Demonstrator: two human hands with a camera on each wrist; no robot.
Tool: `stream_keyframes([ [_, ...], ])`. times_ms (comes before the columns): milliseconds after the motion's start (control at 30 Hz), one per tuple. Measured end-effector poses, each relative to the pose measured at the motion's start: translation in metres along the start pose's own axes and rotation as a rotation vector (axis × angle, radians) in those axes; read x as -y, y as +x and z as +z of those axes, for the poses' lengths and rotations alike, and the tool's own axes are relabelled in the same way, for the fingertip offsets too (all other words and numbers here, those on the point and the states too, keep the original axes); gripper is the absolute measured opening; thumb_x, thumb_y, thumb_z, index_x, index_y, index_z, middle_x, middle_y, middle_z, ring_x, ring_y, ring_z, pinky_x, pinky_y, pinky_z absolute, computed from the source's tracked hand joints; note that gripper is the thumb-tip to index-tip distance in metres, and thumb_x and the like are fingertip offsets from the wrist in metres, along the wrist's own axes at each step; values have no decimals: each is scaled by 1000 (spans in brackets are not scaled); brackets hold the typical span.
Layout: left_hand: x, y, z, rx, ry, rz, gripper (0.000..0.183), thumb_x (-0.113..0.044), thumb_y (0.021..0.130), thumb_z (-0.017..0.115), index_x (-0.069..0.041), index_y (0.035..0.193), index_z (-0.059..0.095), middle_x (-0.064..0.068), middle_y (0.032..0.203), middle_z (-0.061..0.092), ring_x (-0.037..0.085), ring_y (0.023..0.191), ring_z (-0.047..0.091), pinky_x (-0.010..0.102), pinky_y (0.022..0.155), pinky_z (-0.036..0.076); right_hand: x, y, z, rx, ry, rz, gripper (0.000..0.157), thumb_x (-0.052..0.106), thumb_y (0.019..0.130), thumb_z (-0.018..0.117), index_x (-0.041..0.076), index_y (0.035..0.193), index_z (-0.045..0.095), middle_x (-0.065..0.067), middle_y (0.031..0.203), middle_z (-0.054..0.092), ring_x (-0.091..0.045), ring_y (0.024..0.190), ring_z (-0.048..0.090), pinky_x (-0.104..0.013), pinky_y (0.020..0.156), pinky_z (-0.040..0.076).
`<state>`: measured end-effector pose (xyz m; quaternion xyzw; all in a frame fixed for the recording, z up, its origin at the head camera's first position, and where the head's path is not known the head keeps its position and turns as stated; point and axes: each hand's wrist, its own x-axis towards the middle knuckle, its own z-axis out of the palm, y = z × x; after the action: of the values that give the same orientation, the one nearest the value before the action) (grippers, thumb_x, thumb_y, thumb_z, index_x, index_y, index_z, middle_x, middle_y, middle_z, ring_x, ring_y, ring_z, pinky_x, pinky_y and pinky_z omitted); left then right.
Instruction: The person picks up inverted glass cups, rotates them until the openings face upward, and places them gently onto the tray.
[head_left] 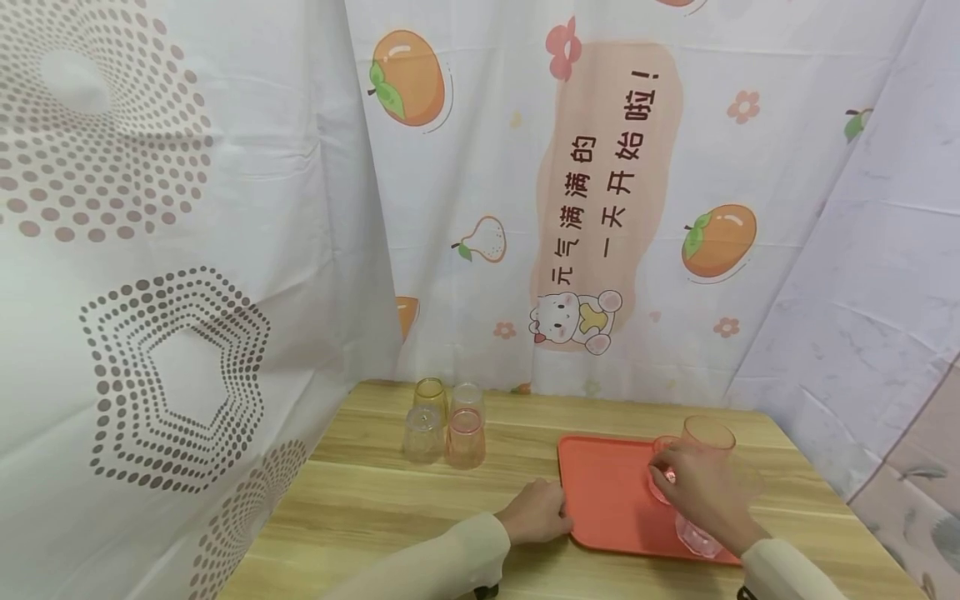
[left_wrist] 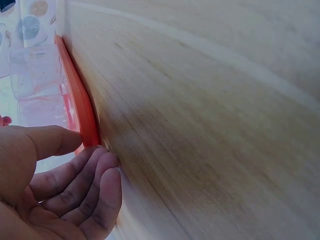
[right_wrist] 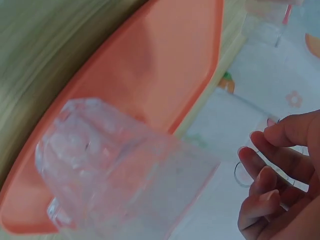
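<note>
My left hand (head_left: 534, 511) holds the left edge of a red tray (head_left: 607, 492). In the left wrist view the thumb lies on the tray's rim (left_wrist: 82, 107) and the curled fingers are at its underside. Over the tray's right part is my right hand (head_left: 708, 492), its fingers loosely bent with nothing between them. Around it are a reddish glass (head_left: 663, 447), a taller tinted glass (head_left: 708, 433) behind and a clear pinkish glass (head_left: 697, 537) in front, partly hidden by the hand. The right wrist view shows a faceted clear glass (right_wrist: 115, 155) apart from the fingers.
Left of the tray, a group of glasses stands on the wooden table (head_left: 390, 517): a yellow glass (head_left: 431, 395), a pink glass (head_left: 466, 446) and clear ones (head_left: 423, 437). A printed curtain (head_left: 480, 167) hangs behind the table.
</note>
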<state>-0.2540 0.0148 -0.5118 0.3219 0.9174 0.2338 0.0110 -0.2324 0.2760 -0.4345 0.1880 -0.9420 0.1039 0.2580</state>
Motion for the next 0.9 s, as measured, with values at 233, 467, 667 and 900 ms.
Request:
stream_keyframes([
  [233,0,0,1,4,-12,-3,46,-17,82,67,-19,47,39,-13,38,27,0,32,22,16,31,18,19,-1,1,131,121,63,14,11,81,69,24,78,69,17,76,61,-1,71,56,-24,61,47],
  [467,1,1,2,10,-16,-8,47,-18,84,67,-18,47,38,-12,39,25,0,32,20,16,31,18,28,-2,3,236,173,99,12,9,81,70,21,82,72,16,80,63,-1,76,57,-25,65,49],
  [667,1,1,2,21,-30,-19,48,-19,84,67,-18,47,37,-12,38,25,1,32,20,16,31,17,35,-9,14,209,168,25,10,9,77,75,19,78,72,16,76,60,-6,74,60,-26,64,51],
  [900,0,1,2,13,-29,-20,47,-18,85,67,-18,47,38,-12,39,27,0,32,22,16,32,19,43,-16,26,196,140,-8,9,17,75,79,20,75,70,15,72,56,-9,69,60,-27,60,50],
])
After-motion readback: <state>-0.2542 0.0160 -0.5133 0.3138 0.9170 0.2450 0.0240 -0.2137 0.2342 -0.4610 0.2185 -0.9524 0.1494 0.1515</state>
